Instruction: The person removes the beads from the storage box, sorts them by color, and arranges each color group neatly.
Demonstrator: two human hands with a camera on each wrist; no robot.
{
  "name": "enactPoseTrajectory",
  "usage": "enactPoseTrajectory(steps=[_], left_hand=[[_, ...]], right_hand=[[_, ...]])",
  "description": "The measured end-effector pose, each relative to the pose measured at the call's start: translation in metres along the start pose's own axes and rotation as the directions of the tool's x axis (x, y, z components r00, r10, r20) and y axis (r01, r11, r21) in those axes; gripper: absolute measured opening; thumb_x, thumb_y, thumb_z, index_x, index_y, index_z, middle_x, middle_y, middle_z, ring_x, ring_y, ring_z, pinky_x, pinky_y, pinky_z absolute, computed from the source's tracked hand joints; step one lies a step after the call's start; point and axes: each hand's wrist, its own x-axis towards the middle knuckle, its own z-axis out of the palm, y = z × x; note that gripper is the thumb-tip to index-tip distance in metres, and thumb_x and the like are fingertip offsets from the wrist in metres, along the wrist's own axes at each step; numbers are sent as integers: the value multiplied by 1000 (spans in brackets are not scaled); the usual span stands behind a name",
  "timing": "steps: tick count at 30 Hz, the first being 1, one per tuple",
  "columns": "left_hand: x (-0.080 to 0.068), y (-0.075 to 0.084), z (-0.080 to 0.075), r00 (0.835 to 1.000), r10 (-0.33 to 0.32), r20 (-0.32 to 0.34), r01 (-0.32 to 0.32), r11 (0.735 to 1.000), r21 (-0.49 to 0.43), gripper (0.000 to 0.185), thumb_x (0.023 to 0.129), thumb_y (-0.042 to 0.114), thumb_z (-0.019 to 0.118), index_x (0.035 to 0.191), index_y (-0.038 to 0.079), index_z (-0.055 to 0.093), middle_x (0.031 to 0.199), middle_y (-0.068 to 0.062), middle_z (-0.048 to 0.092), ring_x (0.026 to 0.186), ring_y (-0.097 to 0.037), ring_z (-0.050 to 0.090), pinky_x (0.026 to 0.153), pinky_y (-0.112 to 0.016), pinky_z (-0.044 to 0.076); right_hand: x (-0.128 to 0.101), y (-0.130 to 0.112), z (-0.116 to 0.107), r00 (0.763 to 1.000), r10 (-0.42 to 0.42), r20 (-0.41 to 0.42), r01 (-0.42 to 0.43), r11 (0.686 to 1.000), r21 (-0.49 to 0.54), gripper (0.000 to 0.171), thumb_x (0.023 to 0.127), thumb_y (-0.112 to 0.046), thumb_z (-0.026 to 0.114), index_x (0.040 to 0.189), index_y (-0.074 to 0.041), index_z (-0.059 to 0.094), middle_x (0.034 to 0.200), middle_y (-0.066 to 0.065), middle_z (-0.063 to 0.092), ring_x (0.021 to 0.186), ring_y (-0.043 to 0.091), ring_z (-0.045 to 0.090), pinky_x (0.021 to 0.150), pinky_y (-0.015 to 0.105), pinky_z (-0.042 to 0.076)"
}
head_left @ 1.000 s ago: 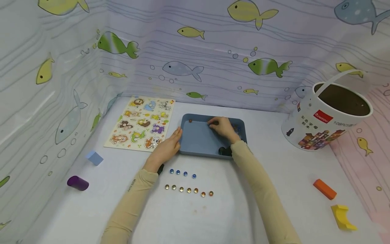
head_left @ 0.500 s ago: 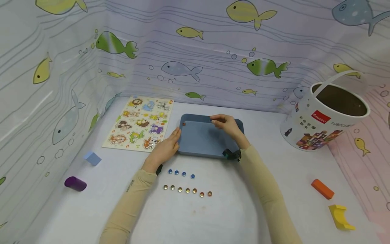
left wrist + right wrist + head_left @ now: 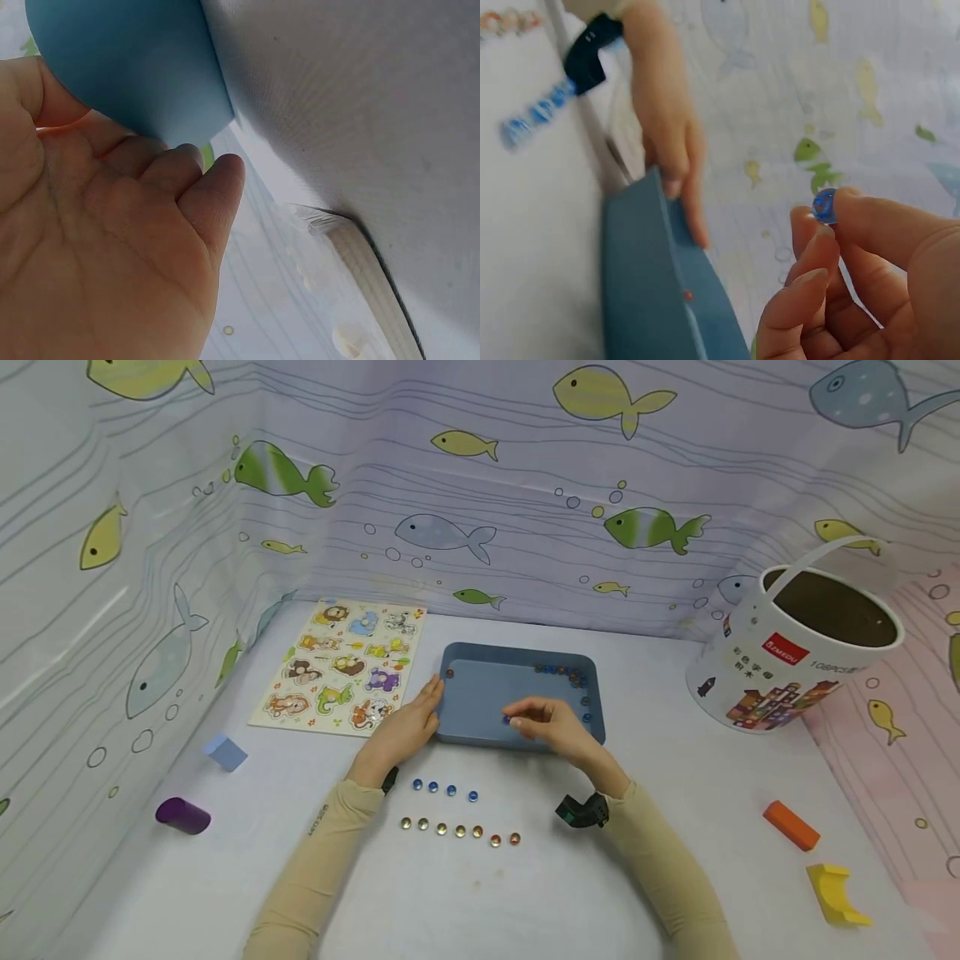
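A blue glass bead (image 3: 824, 205) is pinched between the thumb and fingertips of my right hand (image 3: 558, 727), held over the near part of a blue-grey tray (image 3: 476, 702). My left hand (image 3: 405, 727) rests against the tray's left side, its fingers extended along the wall. One reddish-brown bead (image 3: 450, 673) lies by the left wall inside the tray. Several blue and brownish beads (image 3: 573, 677) gather along its far right corner and right wall. In front of the tray, a row of blue beads (image 3: 433, 787) lies on the table above a longer row of amber beads (image 3: 461, 831).
An animal puzzle board (image 3: 341, 668) lies left of the tray. Farther left are a light blue block (image 3: 227, 752) and a purple cylinder (image 3: 183, 816). On the right stand a white bucket (image 3: 787, 652), an orange block (image 3: 791, 826) and a yellow curved block (image 3: 836, 895).
My right hand has moved from the tray's far side toward its near edge, carrying the blue bead. The reddish-brown bead has shifted left to the wall. My left hand stays at the tray.
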Motion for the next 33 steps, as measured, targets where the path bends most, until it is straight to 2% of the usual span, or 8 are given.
enactPoseTrajectory(steps=[6,11,17,21,22,24,29,33], left_hand=[[0,-1,1,1000,6,-6,-6,1000,0,57,103,20,37,155,5,18,163,-10,12,148,-28,24,115,-47,36],[1,-1,3,1000,4,-8,-3,1000,5,57,103,20,37,155,6,18,163,-9,12,148,-27,23,117,-46,33],[0,-1,3,1000,4,-7,-4,1000,4,57,103,20,37,155,6,18,163,-8,12,148,-27,25,115,-47,36],[0,-1,2,1000,5,-16,-5,1000,12,56,103,19,37,155,6,19,163,-8,13,142,-31,37,91,-43,54],[-1,-1,1,1000,5,-17,-5,1000,11,56,103,20,36,155,7,20,163,-8,13,140,-32,40,84,-42,55],[0,-1,1,1000,6,-18,-6,1000,14,56,103,20,36,155,7,19,163,-8,13,140,-33,40,81,-42,55],[0,0,-1,1000,5,-11,-5,1000,14,56,103,20,36,155,7,19,163,-8,12,144,-31,33,97,-45,51],[0,1,-2,1000,-1,-4,1,1000,13,56,103,20,36,155,7,18,163,-7,12,142,-32,36,88,-44,53]], right_hand=[[-18,12,20,991,35,125,-22,994,-104,24,92,-12,64,113,1,68,111,16,68,87,15,62,75,27,54],[-23,31,30,975,46,217,-2,980,-199,19,87,-12,71,105,-4,72,100,11,71,71,5,56,61,18,45],[-25,38,40,972,45,231,24,958,-287,14,83,-14,75,98,-12,74,76,1,64,59,3,47,52,16,39],[-25,37,46,976,29,218,48,940,-338,14,82,-13,76,95,-14,74,75,-3,64,58,2,47,52,15,39],[-25,36,48,977,25,214,53,934,-352,13,82,-13,77,95,-14,74,75,-3,64,58,2,46,52,15,39],[-25,36,50,978,17,206,65,922,-382,14,81,-14,77,94,-15,74,76,-4,64,57,1,46,52,15,40],[-25,35,52,978,4,208,88,900,-427,15,81,-17,78,94,-18,74,79,-6,64,57,1,47,52,16,41],[-24,34,47,975,11,221,76,922,-379,18,82,-19,78,99,-17,72,82,-4,65,60,2,47,53,16,42]])
